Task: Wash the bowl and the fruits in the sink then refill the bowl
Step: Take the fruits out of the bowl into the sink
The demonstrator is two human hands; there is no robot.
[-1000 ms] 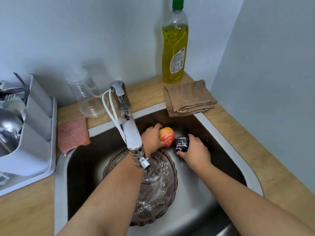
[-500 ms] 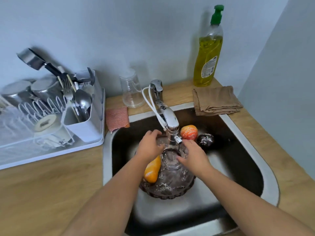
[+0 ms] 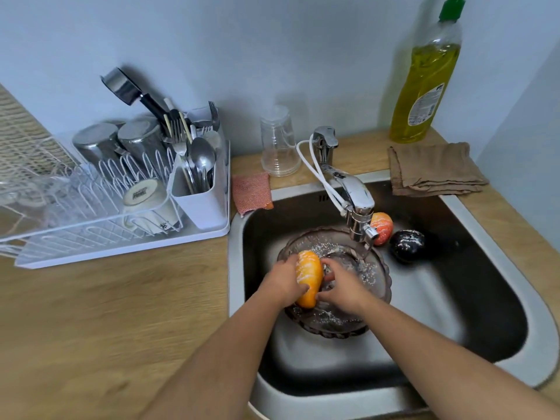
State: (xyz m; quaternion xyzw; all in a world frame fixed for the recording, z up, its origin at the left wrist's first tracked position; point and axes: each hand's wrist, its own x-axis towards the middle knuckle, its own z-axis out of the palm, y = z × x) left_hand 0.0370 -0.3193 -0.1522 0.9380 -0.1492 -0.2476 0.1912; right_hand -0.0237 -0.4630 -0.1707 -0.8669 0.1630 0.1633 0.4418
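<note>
Left hand point(image 3: 283, 283): its fingers point(image 3: 288, 261) curl round the left side of the orange fruit point(image 3: 308, 277) and hold it, thumb across the near end
Right hand point(image 3: 345, 291): fingers bent against the fruit's right side, thumb touching its near end, so both hands hold it between them
Orange fruit: long and wet, lying lengthwise between the two sets of fingers, just over the bowl
Bowl point(image 3: 383, 277): dark, see-through and scalloped, on the sink floor right under the fingers, speckled with droplets
Sink point(image 3: 454, 298): steel basin set in the wooden bench point(image 3: 121, 313)
Tap point(image 3: 354, 192): spout ends beyond the fingers, over the bowl's far rim
Red-orange fruit point(image 3: 382, 227): beyond and right of the right fingers, behind the tap's end
Dark fruit point(image 3: 407, 245): just right of the red-orange one, wet, well apart from the fingers
Dish rack point(image 3: 121, 207): on the bench, far left of the left fingers
</note>
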